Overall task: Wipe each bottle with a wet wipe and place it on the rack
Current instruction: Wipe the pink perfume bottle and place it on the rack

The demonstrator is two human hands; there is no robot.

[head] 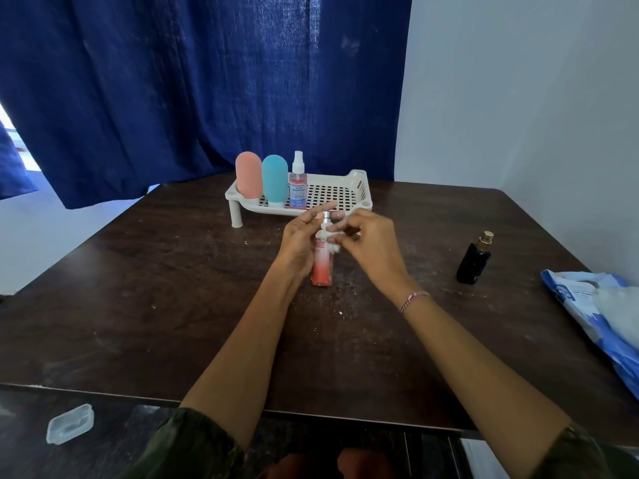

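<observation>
My left hand (301, 240) grips a slim red-and-white spray bottle (322, 271) upright above the middle of the dark table (138, 305). My right hand (371, 245) pinches a crumpled white wet wipe (330, 238) against the bottle's upper part, just below its silver nozzle. Behind my hands stands a white perforated rack (339, 195). On its left half stand a pink bottle (248, 175), a teal bottle (275, 179) and a clear spray bottle (298, 181) with pink liquid. A dark bottle with a gold cap (474, 260) stands on the table to the right.
A blue-and-white wet wipe pack (594, 312) lies at the table's right edge. A small clear plastic lid (70, 423) lies below the front edge at the left. A blue curtain (173, 81) hangs behind the table and a white wall is at the right.
</observation>
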